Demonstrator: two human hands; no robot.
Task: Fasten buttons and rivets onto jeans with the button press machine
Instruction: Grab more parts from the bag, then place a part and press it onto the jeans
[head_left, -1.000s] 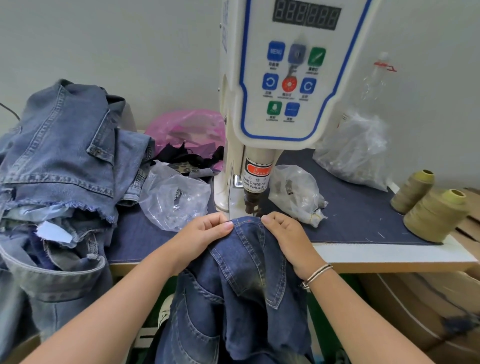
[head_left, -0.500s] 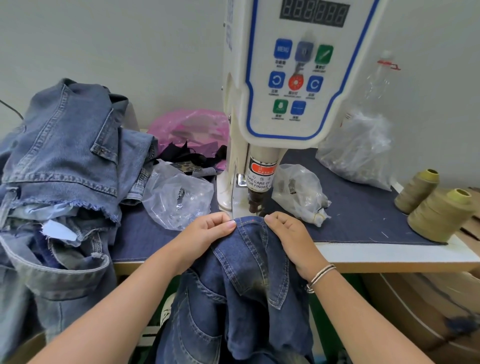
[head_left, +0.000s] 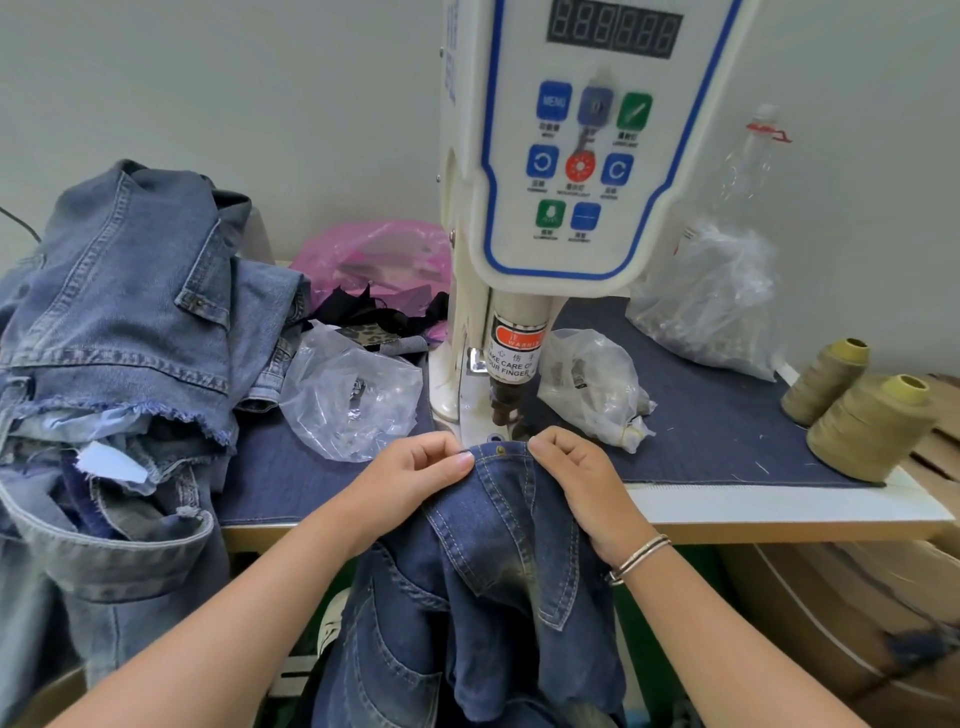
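Dark blue jeans hang over the table's front edge, their top edge lying just in front of the button press machine. A small brass rivet shows on that top edge, just short of the press head. My left hand pinches the denim to the left of the rivet. My right hand grips the fabric to its right, with bracelets on the wrist.
A pile of lighter jeans fills the left side. Clear plastic bags flank the machine; a bigger one and a pink one sit behind. Two thread cones stand at the right on the blue-covered table.
The jeans' top edge has come slightly back from under the press head, and a rivet is now visible on it. Both hands keep their hold.
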